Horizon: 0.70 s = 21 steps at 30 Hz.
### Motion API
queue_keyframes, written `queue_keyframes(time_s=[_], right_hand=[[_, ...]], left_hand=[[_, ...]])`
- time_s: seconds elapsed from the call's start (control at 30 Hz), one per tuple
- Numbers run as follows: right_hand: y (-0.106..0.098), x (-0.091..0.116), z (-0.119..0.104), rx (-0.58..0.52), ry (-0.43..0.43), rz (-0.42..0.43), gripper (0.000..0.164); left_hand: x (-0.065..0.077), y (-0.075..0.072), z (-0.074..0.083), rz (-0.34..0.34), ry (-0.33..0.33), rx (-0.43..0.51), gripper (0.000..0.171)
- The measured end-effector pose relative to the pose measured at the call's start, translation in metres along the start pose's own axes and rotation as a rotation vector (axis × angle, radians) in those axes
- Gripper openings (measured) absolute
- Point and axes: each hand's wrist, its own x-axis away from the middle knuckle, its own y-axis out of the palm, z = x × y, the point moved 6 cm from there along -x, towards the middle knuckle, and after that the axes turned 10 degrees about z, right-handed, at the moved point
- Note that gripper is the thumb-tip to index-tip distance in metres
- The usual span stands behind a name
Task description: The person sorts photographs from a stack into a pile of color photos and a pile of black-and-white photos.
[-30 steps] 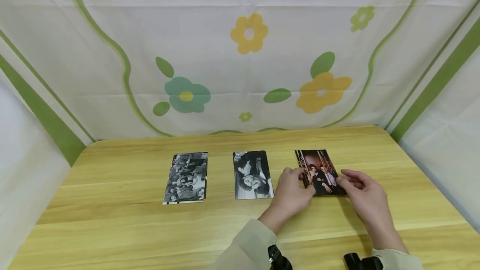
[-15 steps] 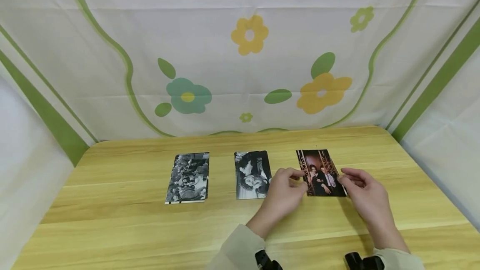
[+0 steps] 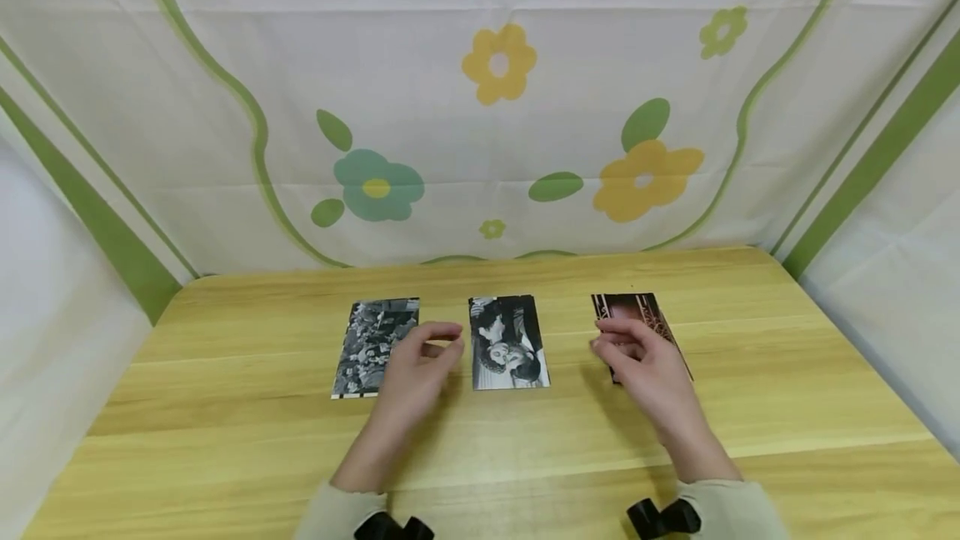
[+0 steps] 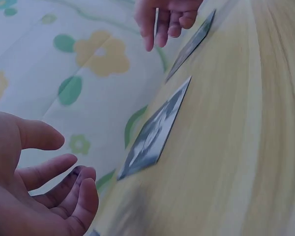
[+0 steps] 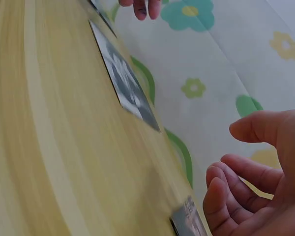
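Three small stacks of photo cards lie in a row on the wooden table. In the head view the left stack (image 3: pixel 367 344) shows a black-and-white crowd. The middle stack (image 3: pixel 510 344) has a black-and-white picture of faces on top. On the right stack (image 3: pixel 633 307) is a dark colour picture, partly covered by a hand. My left hand (image 3: pixel 416 369) hovers between the left and middle stacks, fingers loosely bent, holding nothing. Above the right stack hangs my right hand (image 3: pixel 648 369), also holding nothing. Both wrist views show gaps between thumb and fingers.
The pale wooden table (image 3: pixel 525 457) reaches a white curtain (image 3: pixel 442 107) printed with flowers along its back edge. White curtain panels with green stripes flank both sides. Black wrist devices (image 3: pixel 663 517) sit at both cuffs.
Both hands have left the edges of the right stack. My left hand has moved far left past the middle stack, and my right hand has shifted left over the right stack.
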Motion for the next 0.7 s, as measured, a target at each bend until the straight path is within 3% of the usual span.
queue_keyframes(time_s=[0.1,0.2,0.37,0.7], right_hand=[[0.019,0.003,-0.010,-0.040,-0.002,-0.018,0.045],[0.035,0.005,-0.018,-0.094,0.004,-0.041,0.046],[0.046,0.006,-0.023,-0.115,0.002,-0.030,0.045],[0.050,0.007,-0.020,-0.102,0.014,-0.024,0.046]], left_hand=[[0.004,-0.018,-0.009,0.050,-0.042,0.009,0.030],[0.010,-0.026,-0.017,0.088,-0.082,0.050,0.029],[0.013,-0.020,-0.024,0.090,-0.110,0.133,0.031],[0.014,-0.020,-0.026,0.083,-0.105,0.160,0.031]])
